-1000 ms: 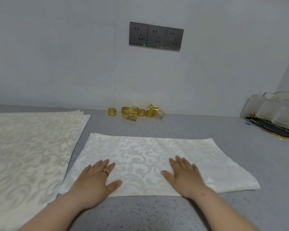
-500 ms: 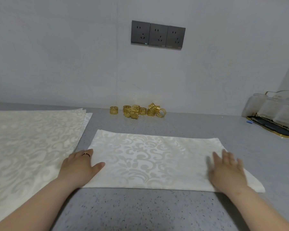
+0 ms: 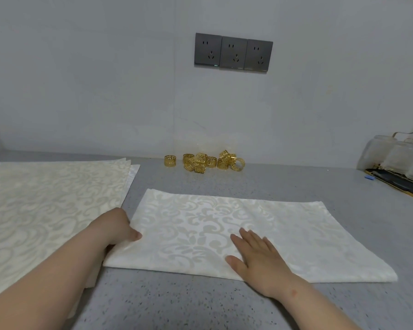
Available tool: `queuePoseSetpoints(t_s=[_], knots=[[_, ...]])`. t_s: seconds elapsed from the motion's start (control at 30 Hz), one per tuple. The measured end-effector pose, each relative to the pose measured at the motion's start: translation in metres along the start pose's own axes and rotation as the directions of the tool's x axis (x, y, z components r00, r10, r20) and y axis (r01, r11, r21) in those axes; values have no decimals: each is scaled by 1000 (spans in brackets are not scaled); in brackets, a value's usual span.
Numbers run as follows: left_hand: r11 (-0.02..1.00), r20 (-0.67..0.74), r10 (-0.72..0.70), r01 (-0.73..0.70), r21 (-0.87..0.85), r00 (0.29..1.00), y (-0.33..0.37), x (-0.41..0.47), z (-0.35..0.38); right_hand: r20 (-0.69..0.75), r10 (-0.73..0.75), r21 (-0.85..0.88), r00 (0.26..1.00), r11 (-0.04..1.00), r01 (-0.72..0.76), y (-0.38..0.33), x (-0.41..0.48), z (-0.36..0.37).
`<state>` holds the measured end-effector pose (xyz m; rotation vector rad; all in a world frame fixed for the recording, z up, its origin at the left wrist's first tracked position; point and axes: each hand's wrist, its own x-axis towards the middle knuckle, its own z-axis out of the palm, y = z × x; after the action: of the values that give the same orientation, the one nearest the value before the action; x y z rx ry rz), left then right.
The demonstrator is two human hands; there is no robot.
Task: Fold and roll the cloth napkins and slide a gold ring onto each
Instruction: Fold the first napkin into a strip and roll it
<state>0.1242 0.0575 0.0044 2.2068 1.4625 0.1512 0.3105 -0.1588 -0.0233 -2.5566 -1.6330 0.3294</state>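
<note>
A cream damask napkin (image 3: pixel 236 225), folded into a long rectangle, lies on the grey speckled counter in front of me. My left hand (image 3: pixel 113 228) pinches its left short edge, thumb on top and fingers tucked under the cloth. My right hand (image 3: pixel 255 256) lies flat on the napkin's near middle, fingers straight and spread. A cluster of several gold rings (image 3: pixel 204 161) sits against the wall behind the napkin.
A stack of unfolded cream napkins (image 3: pixel 41 201) covers the counter on the left. A gold-rimmed tray with clear glass cups (image 3: pixel 401 163) stands at the far right. Three dark wall sockets (image 3: pixel 233 53) are above the rings.
My right hand slid from the napkin's right end back to its middle. My left hand went from lying flat on the left edge to pinching that edge.
</note>
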Motion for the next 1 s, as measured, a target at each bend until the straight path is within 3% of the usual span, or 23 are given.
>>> queuePoseSetpoints(t_s=[0.13, 0.23, 0.3, 0.47, 0.57, 0.6, 0.63, 0.67, 0.73, 0.8, 0.83, 0.9, 1.0], knots=[[981, 35, 33, -26, -193, 999, -2, -8, -7, 7, 14, 4, 1000, 1000, -14, 0, -2, -2], [810, 59, 101, -47, -585, 993, -10, -18, -30, 74, -15, 51, 997, 999, 11, -10, -4, -5], [694, 50, 172, -86, -714, 984, -12, -29, -53, 122, -43, 65, 992, 997, 35, -28, -4, -6], [591, -12, 357, -235, -772, 934, -6, -52, -86, 153, -104, 48, 983, 994, 98, -71, 7, 9], [521, 8, 447, -253, -815, 895, 16, -59, -89, 108, -164, 271, 980, 954, 130, -83, 8, 0], [519, 19, 450, -244, -819, 893, 27, -60, -88, 32, -145, 474, 989, 873, 113, -86, 8, -10], [523, 46, 457, -226, -822, 888, 39, -62, -87, -33, -83, 702, 996, 707, 82, -88, 8, -21], [522, 70, 470, -214, -826, 880, 53, -65, -83, -76, -11, 878, 997, 474, 72, -88, 9, -34], [548, 96, 497, -226, -806, 863, 83, -70, -71, -125, 56, 989, 991, 86, 120, -81, 13, -57], [628, 94, 488, -275, -728, 868, 110, -71, -54, -123, 32, 986, 992, -108, 125, -69, 12, -75], [670, 83, 483, -307, -676, 871, 119, -71, -45, -96, 19, 985, 995, -139, 97, -62, 11, -82], [710, 98, 511, -355, -608, 854, 134, -72, -29, -43, 21, 995, 999, -88, 45, -45, 7, -88], [684, 142, 574, -377, -625, 806, 144, -83, -6, 32, 99, 999, 995, -1, -32, -22, 4, -90]])
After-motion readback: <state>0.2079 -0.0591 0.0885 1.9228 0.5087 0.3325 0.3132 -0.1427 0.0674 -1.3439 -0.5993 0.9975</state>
